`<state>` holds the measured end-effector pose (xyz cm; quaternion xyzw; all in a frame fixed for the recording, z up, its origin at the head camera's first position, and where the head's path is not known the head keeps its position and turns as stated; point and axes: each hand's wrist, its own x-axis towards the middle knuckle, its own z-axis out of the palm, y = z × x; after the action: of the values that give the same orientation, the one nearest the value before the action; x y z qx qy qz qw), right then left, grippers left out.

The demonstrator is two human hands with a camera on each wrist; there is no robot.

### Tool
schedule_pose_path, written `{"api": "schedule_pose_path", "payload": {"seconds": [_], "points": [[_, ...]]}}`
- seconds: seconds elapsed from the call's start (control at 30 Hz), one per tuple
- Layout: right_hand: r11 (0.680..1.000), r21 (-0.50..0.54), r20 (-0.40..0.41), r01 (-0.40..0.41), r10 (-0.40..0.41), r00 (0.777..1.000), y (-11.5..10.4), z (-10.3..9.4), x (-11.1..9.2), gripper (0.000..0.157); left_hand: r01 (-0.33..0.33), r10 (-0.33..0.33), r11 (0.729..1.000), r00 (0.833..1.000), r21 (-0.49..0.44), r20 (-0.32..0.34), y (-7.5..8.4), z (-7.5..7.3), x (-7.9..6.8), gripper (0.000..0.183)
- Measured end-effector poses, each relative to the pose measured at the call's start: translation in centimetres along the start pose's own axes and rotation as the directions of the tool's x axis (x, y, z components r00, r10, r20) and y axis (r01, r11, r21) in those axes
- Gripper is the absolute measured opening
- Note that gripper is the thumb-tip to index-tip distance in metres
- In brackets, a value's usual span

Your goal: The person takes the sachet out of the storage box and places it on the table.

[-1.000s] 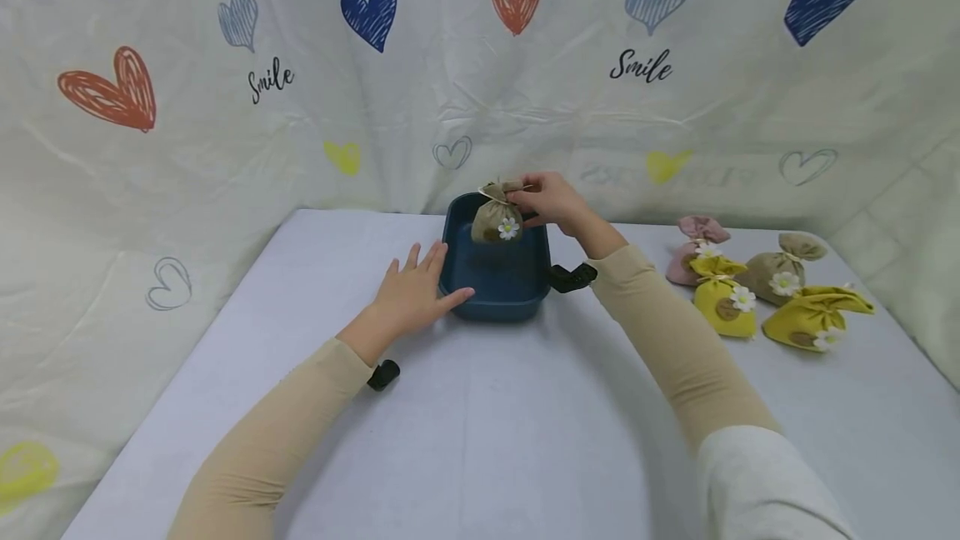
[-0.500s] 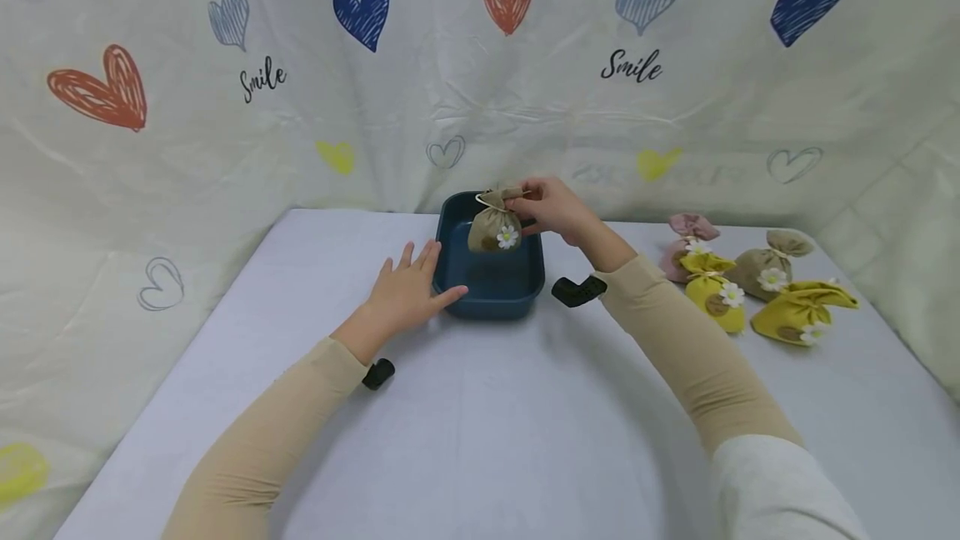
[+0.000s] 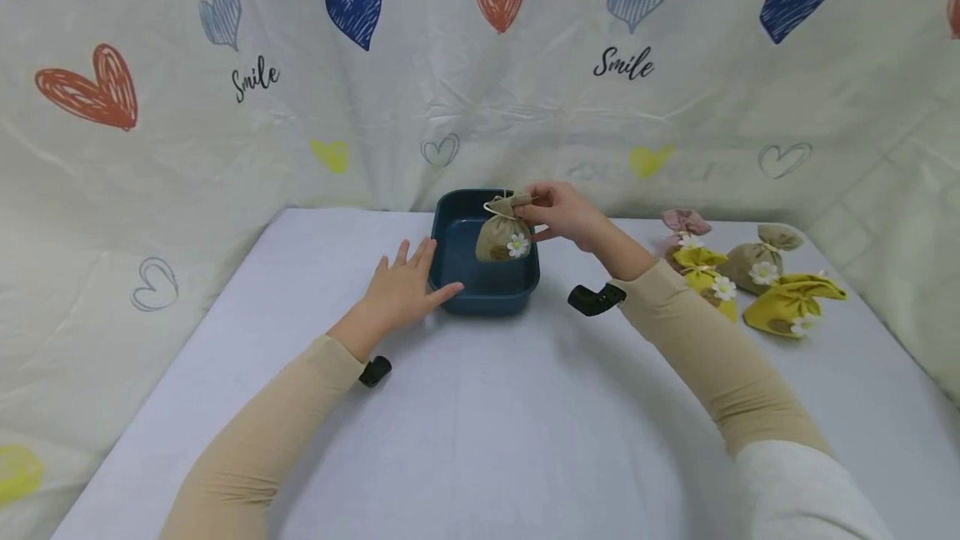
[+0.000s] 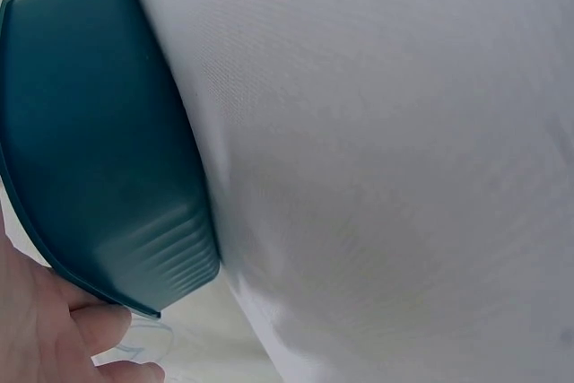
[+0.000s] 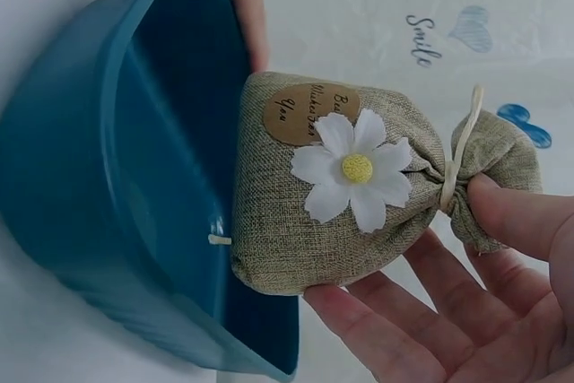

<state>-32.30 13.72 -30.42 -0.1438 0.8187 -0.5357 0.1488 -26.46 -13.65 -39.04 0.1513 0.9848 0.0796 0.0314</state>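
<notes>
A beige burlap sachet [image 3: 504, 237] with a white fabric flower and a brown oval label hangs over the right part of a dark blue rectangular bin [image 3: 483, 302]. My right hand [image 3: 566, 213] pinches the sachet at its tied neck, which shows closely in the right wrist view, where the thumb [image 5: 520, 213] lies on the gathered top. My left hand [image 3: 401, 290] lies spread with straight fingers along the bin's left side. The left wrist view has its fingertips [image 4: 100, 325] right at the bin's rim.
At the table's right stand several more sachets: a pink one [image 3: 686, 222], a beige one [image 3: 750, 267], a yellow one [image 3: 701, 265] and another yellow one [image 3: 787, 305] lying tilted. Behind the white table [image 3: 480, 423] hangs a white curtain [image 3: 420, 90] printed with hearts.
My right hand has brought the sachet a little to the right and lower, closer to me, over the bin. The left hand keeps its place at the bin's side. The head view has shifted slightly.
</notes>
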Motion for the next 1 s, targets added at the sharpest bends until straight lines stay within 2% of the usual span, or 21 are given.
{"api": "schedule_pose_path", "payload": {"seconds": [0.23, 0.5, 0.7, 1.0], "points": [[1.0, -0.025, 0.023, -0.005, 0.005, 1.0, 0.4, -1.1, -1.3, 0.023, -0.004, 0.005, 1.0, 1.0, -0.02, 0.007, -0.2, 0.1, -0.1, 0.099], [0.998, -0.066, 0.006, 0.02, -0.019, 1.0, 0.8, -2.9, -3.7, 0.028, -0.011, 0.011, 1.0, 1.0, -0.02, -0.008, -0.3, 0.1, -0.2, 0.099], [0.994, -0.104, -0.012, -0.019, 0.018, 1.0, 1.4, -4.8, -5.7, 0.033, -0.008, 0.008, 1.0, 1.0, -0.031, -0.002, -0.2, 0.1, -0.3, 0.099], [0.983, -0.178, -0.07, -0.044, 0.032, 0.997, 2.4, -8.6, -8.6, 0.043, -0.014, 0.013, 0.999, 1.0, -0.036, -0.023, -0.4, 0.0, -0.4, 0.099]]}}
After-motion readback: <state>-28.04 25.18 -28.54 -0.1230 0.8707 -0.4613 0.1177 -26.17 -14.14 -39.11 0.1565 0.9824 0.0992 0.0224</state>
